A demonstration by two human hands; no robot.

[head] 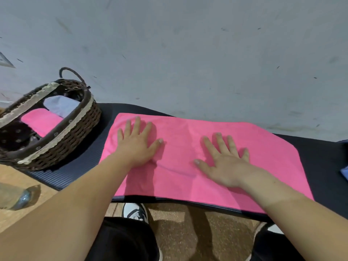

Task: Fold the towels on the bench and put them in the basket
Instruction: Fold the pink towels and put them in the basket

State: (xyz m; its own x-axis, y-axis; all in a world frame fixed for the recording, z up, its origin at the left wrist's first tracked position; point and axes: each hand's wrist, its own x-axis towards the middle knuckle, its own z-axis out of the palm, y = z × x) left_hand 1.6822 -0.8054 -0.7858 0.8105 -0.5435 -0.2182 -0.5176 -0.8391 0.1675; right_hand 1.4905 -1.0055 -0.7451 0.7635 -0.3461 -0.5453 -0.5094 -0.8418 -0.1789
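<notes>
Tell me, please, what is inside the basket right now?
A folded pink towel and a pale blue towel lie side by side in the basket; anything beneath them is covered.

So the towel [188, 176] lies flat on the bench [320, 157], with the left hand [137, 144] and right hand [226, 166] on it side by side. The basket [75, 132] sits left of it with two folded towels [43, 121] inside. There's maybe another cloth [344, 172] far right.

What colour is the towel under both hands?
Bright pink towel, plain with no pattern, seen best in the head view.
</notes>
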